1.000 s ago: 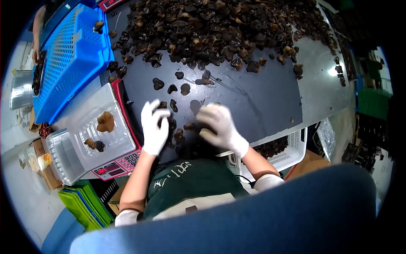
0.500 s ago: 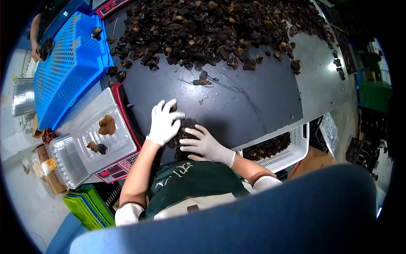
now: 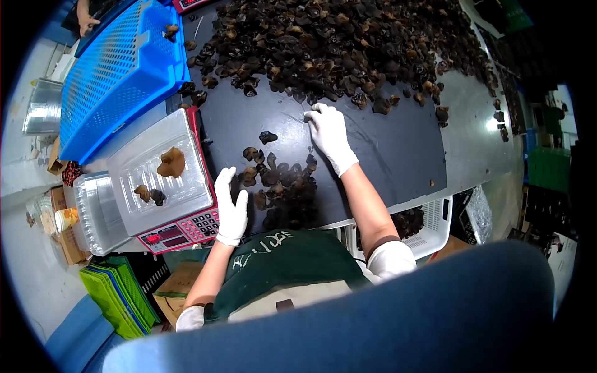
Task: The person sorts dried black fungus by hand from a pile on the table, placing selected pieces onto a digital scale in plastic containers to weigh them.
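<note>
Dark brown, wrinkled fungus pieces form a large pile (image 3: 323, 50) at the back of the dark table mat (image 3: 379, 149). A smaller group of pieces (image 3: 289, 180) lies near the front edge. My left hand (image 3: 231, 205), in a white glove, rests at the left side of that group with thumb and fingers apart. Further back, my gloved right hand (image 3: 331, 133) reaches toward the large pile, its fingers bent around a small dark piece (image 3: 308, 117) at their tips. One loose piece (image 3: 268, 137) lies between the hands and the pile.
At left, a clear plastic tray (image 3: 127, 211) holding a few pieces sits on a red scale (image 3: 180, 233). Behind it leans a blue perforated basket (image 3: 106, 93). A white crate (image 3: 438, 227) stands below the table's front edge. Another person's hand (image 3: 87, 25) shows at upper left.
My right hand has moved from the near group back toward the large pile. My left hand has drawn down and left, uncovering the small group. The view has shifted slightly.
</note>
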`<state>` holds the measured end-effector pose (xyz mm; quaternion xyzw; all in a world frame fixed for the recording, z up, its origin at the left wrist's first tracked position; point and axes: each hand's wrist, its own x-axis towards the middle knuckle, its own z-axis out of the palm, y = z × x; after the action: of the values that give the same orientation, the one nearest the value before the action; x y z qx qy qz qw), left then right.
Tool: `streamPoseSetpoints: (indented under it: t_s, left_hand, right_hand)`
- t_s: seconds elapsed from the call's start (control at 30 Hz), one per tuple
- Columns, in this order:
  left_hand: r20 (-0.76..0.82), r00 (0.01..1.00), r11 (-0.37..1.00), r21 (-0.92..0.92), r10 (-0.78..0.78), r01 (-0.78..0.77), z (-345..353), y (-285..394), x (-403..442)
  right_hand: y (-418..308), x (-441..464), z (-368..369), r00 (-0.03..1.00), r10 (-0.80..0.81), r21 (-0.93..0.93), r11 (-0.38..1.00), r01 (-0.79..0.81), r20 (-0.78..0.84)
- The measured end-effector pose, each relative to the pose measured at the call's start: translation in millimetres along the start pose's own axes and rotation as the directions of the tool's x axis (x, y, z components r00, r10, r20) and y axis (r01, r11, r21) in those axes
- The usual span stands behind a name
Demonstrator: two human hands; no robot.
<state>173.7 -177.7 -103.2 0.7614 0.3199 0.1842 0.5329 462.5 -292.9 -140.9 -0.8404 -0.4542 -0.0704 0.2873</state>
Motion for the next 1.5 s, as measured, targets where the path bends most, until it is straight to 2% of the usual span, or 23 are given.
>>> streamPoseSetpoints:
  t_s: [0.07, 0.13, 0.17, 0.2, 0.27, 0.3, 0.4, 0.47, 0.53, 0.57, 0.63, 0.73, 0.8, 0.87, 0.93, 1.07, 1.2, 1.27, 1.3, 1.37, 1.4, 1.47, 1.5]
  left_hand:
    - [-0.02, 1.0, 1.0, -0.002, 0.018, -0.018, -0.8, 2.4, -1.2]
    - [-0.026, 0.999, 1.0, -0.008, 0.022, -0.022, -1.7, -2.1, 5.2]
    - [-0.021, 0.999, 0.999, -0.014, 0.029, -0.029, -1.5, -4.4, 10.8]
    - [0.004, 0.996, 0.987, 0.138, 0.089, -0.088, -0.7, -3.5, 19.8]
    - [0.064, 0.981, 0.93, 0.311, 0.184, -0.194, 7.8, 11.0, 43.7]
    - [0.091, 0.973, 0.909, 0.348, 0.213, -0.231, 15.0, 6.7, 59.4]
    - [0.147, 0.957, 0.852, 0.438, 0.249, -0.289, 41.7, -7.5, 103.6]
    - [0.194, 0.953, 0.738, 0.604, 0.231, -0.302, 57.6, -7.9, 120.1]
    - [0.278, 0.96, 0.64, 0.731, 0.036, -0.236, 66.1, -0.1, 118.9]
    - [0.321, 0.947, 0.623, 0.744, -0.016, -0.241, 66.0, 3.0, 113.8]
    - [0.406, 0.909, 0.583, 0.762, -0.094, -0.28, 55.3, 18.5, 93.3]
    - [0.506, 0.862, 0.618, 0.687, -0.032, -0.381, 31.6, 17.7, 46.0]
    - [0.601, 0.799, 0.621, 0.621, 0.014, -0.478, 11.3, 21.6, 19.7]
    - [0.654, 0.755, 0.577, 0.633, -0.043, -0.516, -1.0, 17.8, -0.3]
    - [0.633, 0.773, 0.575, 0.646, -0.036, -0.502, -1.7, 13.6, -9.2]
    - [0.609, 0.79, 0.53, 0.694, -0.071, -0.487, 9.5, 18.0, -9.5]
    - [0.576, 0.817, 0.746, 0.555, -0.026, -0.367, 22.6, 4.5, -10.2]
    - [0.545, 0.836, 0.831, 0.436, 0.061, -0.345, 25.6, -5.5, -8.7]
    - [0.535, 0.842, 0.83, 0.441, 0.061, -0.341, 27.9, -15.2, -7.5]
    - [0.429, 0.873, 0.918, 0.2, 0.232, -0.342, 29.8, -30.7, -3.1]
    - [0.387, 0.896, 0.95, 0.126, 0.217, -0.285, 27.0, -21.5, -1.5]
    - [0.334, 0.874, 0.911, 0.091, 0.352, -0.401, 22.8, -11.7, 4.2]
    - [0.254, 0.904, 0.93, 0.044, 0.343, -0.365, 16.8, 4.9, 5.1]
  right_hand:
    - [0.7, -0.4, -2.0, 1.0, 0.011, 0.043, 0.999, -0.011, 0.003]
    - [-17.4, -4.1, -19.4, 0.997, 0.039, 0.28, 0.96, -0.017, -0.073]
    - [-27.9, -7.4, -26.8, 0.999, -0.015, 0.337, 0.941, 0.025, -0.031]
    - [-34.1, -13.0, -28.3, 0.996, -0.084, 0.398, 0.914, 0.077, 0.001]
    - [-54.2, -23.7, -38.9, 0.982, -0.188, 0.28, 0.945, 0.171, 0.034]
    - [-52.4, -29.9, -33.6, 0.976, -0.182, 0.33, 0.934, 0.134, 0.118]
    - [-43.2, -39.6, -16.5, 0.979, -0.144, 0.442, 0.894, 0.066, 0.144]
    - [-50.7, -39.8, -24.4, 0.975, -0.135, 0.469, 0.883, 0.037, 0.177]
    - [-55.0, -46.7, -24.2, 0.964, -0.159, 0.497, 0.867, 0.033, 0.215]
    - [-57.1, -56.9, -22.9, 0.959, -0.217, 0.401, 0.907, 0.129, 0.182]
    - [-62.4, -73.7, -33.0, 0.919, -0.274, 0.361, 0.918, 0.163, 0.283]
    - [-67.8, -100.2, -57.6, 0.859, -0.315, 0.413, 0.9, 0.136, 0.404]
    - [-73.2, -114.8, -71.8, 0.8, -0.313, 0.309, 0.936, 0.168, 0.511]
    - [-75.1, -129.3, -73.4, 0.789, -0.317, 0.31, 0.936, 0.168, 0.527]
    - [-77.6, -132.7, -74.4, 0.805, -0.22, 0.142, 0.975, 0.169, 0.551]
    - [-79.1, -128.3, -65.1, 0.801, -0.229, 0.174, 0.972, 0.158, 0.553]
    - [-87.7, -119.3, -45.6, 0.808, -0.316, 0.353, 0.924, 0.145, 0.497]
    - [-97.5, -114.3, -30.3, 0.876, -0.353, 0.457, 0.871, 0.181, 0.327]
    - [-99.3, -112.5, -23.1, 0.883, -0.355, 0.484, 0.857, 0.177, 0.307]
    - [-97.8, -109.7, -7.4, 0.91, -0.34, 0.541, 0.824, 0.167, 0.238]
    - [-101.4, -102.7, -5.9, 0.928, -0.321, 0.572, 0.805, 0.16, 0.191]
    - [-107.9, -90.9, -8.6, 0.937, -0.3, 0.597, 0.79, 0.14, 0.178]
    - [-112.8, -80.3, -12.3, 0.935, -0.323, 0.613, 0.771, 0.17, 0.147]
